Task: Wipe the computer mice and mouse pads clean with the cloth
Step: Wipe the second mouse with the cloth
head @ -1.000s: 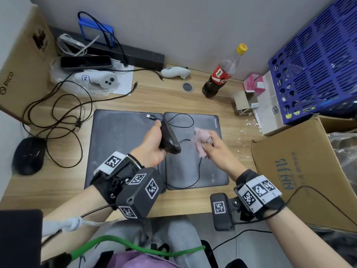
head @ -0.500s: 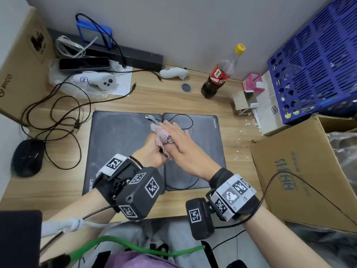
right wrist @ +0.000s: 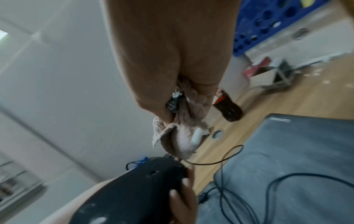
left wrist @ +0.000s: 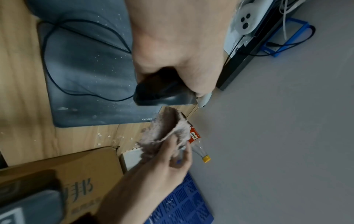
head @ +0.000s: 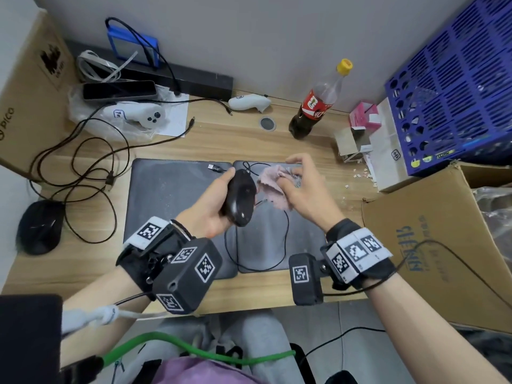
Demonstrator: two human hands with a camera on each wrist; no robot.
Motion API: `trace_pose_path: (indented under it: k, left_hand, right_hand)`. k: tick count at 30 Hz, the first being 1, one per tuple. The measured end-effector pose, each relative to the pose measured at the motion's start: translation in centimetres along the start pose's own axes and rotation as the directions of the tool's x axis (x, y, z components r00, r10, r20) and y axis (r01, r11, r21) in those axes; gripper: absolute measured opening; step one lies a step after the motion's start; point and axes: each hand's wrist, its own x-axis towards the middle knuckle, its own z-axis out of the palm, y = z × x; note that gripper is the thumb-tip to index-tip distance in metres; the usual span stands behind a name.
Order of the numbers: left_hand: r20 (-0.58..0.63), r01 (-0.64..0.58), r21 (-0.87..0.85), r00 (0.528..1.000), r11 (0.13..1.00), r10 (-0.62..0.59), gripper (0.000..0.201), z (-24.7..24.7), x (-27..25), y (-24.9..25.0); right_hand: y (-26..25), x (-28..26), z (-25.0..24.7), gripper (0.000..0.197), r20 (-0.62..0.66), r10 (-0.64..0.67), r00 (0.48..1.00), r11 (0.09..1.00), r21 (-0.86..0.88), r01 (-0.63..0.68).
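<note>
You have the black wired mouse point(head: 240, 199) lifted off the worktop point(head: 243, 134), held above the seam between the two grey mouse pads. Your left hand point(head: 206, 207) grips it, fingers point(right wrist: 184, 195) curled round its far side and thumb along the near edge; its cord point(head: 285, 239) hangs down and loops over the right mouse pad point(head: 299, 245). The left mouse pad point(head: 169, 200) lies flat beside it, their edges touching, and both are dusted with pale specks.

Just to the right of the mouse, your right hand point(head: 306, 189) pinches the pink cloth point(head: 273, 187), bunched between the fingers; its loose edge hangs close to the mouse's side, and you cannot tell from these views whether they touch.

A second black mouse point(head: 41, 227) sits on the worktop at the far left, well apart, near a tangle of dark cables point(head: 91, 173). Behind the pads stand a cola bottle point(head: 315, 106), a white controller point(head: 146, 115) and a blue crate point(head: 454, 79). A cardboard box point(head: 432, 245) is at your right.
</note>
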Motion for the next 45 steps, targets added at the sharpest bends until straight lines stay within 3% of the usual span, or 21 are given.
trace_pose_path:
  k: [5,8,12,17,21,26,33,35,37,41,43,45]
  left_hand:
    - [0.046,-0.03,0.061,0.999,0.998,0.028,0.04,0.6,0.2,-1.6]
    - [0.034,-0.04,-0.02,0.999,0.999,0.04,0.026,0.8,0.3,-1.4]
    - [-0.009,0.007,-0.058,1.0,0.998,-0.007,0.046,0.2,0.4,-0.8]
    - [-0.035,0.058,-0.062,0.998,0.996,-0.061,0.048,0.8,-0.6,0.1]
    - [0.059,0.075,-0.042,0.996,0.996,-0.072,0.057,1.0,-0.8,0.2]
    - [0.155,0.017,-0.004,0.988,1.0,-0.016,0.035,1.4,-1.6,0.1]
    - [0.182,0.024,-0.087,0.983,0.996,-0.008,0.039,0.8,-1.5,-0.3]
    - [0.163,0.025,-0.125,0.987,0.992,-0.005,0.044,0.6,-1.1,-0.2]
    - [0.1,0.014,-0.139,0.995,0.99,0.0,0.045,0.5,-0.7,-0.1]
    - [0.052,0.06,-0.149,0.997,0.987,-0.052,0.045,0.2,-0.2,0.2]
    - [0.058,0.069,-0.154,0.996,0.986,-0.061,0.049,0.4,-0.4,0.1]
    - [0.079,0.061,-0.129,0.996,0.99,-0.051,0.049,0.7,-0.5,-0.6]
  right_hand:
    - [-3.3,1.0,2.4,0.018,0.066,-0.203,0.977,0.955,-0.207,0.212]
    - [-3.9,0.5,3.8,0.018,0.146,-0.234,0.961,0.946,-0.193,0.26]
    - [-4.2,-1.2,3.7,0.015,0.248,-0.341,0.907,0.917,-0.126,0.379]
    - [-3.7,-2.6,2.3,0.019,0.437,-0.361,0.824,0.892,-0.096,0.442]
    - [-3.7,-2.4,2.1,0.018,0.377,-0.338,0.862,0.929,-0.014,0.371]
    - [-3.5,-0.4,2.1,0.016,0.055,-0.218,0.974,0.976,0.035,0.216]
    - [-2.5,0.4,3.0,0.021,-0.086,-0.06,0.995,0.998,-0.026,0.058]
    - [-2.0,0.2,2.8,0.016,-0.036,-0.047,0.998,0.997,-0.058,0.045]
    - [-2.4,-0.7,3.0,0.011,0.101,-0.115,0.988,0.988,-0.097,0.124]
    - [-3.0,-2.7,2.9,0.008,0.318,-0.302,0.899,0.938,-0.072,0.34]
    - [-2.0,-2.5,1.9,0.01,0.306,-0.283,0.909,0.941,-0.092,0.324]
    - [-1.0,-1.8,1.0,0.006,0.209,-0.194,0.958,0.964,-0.14,0.226]
